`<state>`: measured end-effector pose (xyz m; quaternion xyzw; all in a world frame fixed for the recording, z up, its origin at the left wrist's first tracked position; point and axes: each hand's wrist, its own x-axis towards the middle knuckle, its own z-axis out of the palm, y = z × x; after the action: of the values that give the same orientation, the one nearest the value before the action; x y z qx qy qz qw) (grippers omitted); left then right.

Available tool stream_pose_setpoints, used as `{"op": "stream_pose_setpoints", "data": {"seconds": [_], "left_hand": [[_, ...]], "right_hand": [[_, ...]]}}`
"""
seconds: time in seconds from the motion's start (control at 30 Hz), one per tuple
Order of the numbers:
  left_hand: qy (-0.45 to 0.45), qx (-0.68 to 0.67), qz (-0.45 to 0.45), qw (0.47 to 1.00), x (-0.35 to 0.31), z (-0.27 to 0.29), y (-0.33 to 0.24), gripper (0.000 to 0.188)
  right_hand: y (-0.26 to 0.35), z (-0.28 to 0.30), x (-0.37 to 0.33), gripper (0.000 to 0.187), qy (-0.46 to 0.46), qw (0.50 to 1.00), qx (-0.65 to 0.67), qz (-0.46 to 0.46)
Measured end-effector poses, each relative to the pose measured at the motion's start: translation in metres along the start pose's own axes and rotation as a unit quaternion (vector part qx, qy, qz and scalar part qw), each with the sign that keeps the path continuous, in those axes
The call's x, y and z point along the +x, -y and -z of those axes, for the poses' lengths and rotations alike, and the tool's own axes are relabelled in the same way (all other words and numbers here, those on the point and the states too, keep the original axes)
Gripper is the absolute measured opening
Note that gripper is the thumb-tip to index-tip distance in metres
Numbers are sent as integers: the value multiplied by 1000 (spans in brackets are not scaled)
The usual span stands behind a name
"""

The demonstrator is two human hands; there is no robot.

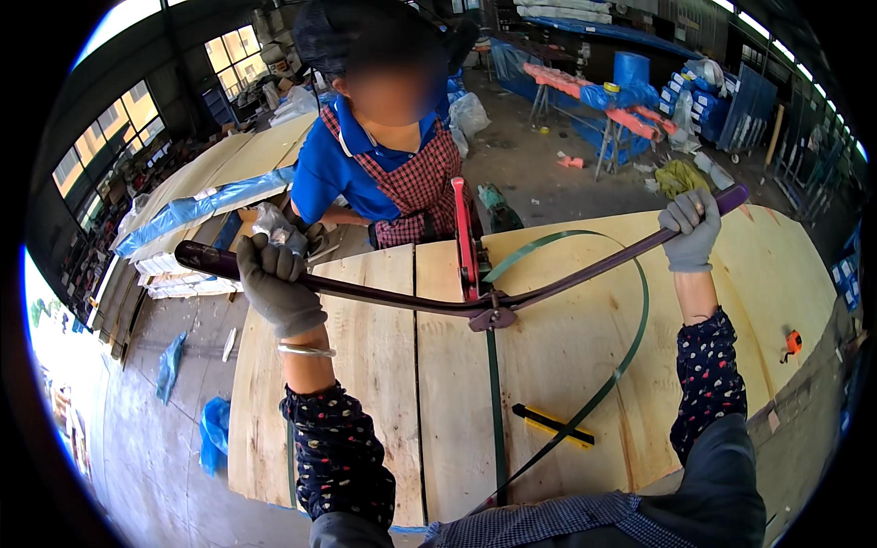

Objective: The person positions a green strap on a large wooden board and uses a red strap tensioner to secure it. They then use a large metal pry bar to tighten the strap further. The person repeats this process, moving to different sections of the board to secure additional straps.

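A long-handled strapping sealer [493, 318] is spread wide over the wooden panel stack [365, 365], its jaws at the green strap [497, 411]. My left hand [279, 285], in a grey glove, is wrapped round its left handle. Round the right handle, near the end, closes my gloved right hand [690, 228]. Just behind the jaws stands a red-handled strap tensioner [464, 237]. The strap's loose length [644, 301] loops out to the right and back toward me. Whether the jaws bite on a seal is too small to tell.
On the panels lie a yellow-and-black utility knife [553, 426] and an orange tape measure [792, 343]. A co-worker in a blue shirt and checked apron [411, 173] stands across the stack. More stacked panels [210, 192] are at the left; pink-topped trestles [594, 91] stand behind.
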<state>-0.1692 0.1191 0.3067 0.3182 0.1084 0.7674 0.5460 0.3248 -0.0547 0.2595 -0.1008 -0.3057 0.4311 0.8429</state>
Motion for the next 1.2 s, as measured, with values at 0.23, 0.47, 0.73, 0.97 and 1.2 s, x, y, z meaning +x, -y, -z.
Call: {"op": "stream_pose_setpoints", "data": {"seconds": [0.23, 0.47, 0.73, 0.97, 1.2], "left_hand": [[-1, 9, -3, 1000, 1, -2, -2, 26], [-15, 22, -9, 1000, 0, -7, -3, 27], [-16, 27, -14, 999, 0, -14, -3, 27], [2, 33, -14, 999, 2, -11, -3, 27], [24, 23, 1, 999, 6, -5, -2, 28]], "right_hand": [[0, -3, -2, 36, 14, 1000, -4, 4], [1, -1, -2, 35, -8, 1000, -6, 12], [3, 0, -3, 34, -6, 1000, -6, 12], [3, 2, -3, 34, 3, 1000, 5, 7], [2, -3, -3, 34, -3, 1000, 5, 11]]}}
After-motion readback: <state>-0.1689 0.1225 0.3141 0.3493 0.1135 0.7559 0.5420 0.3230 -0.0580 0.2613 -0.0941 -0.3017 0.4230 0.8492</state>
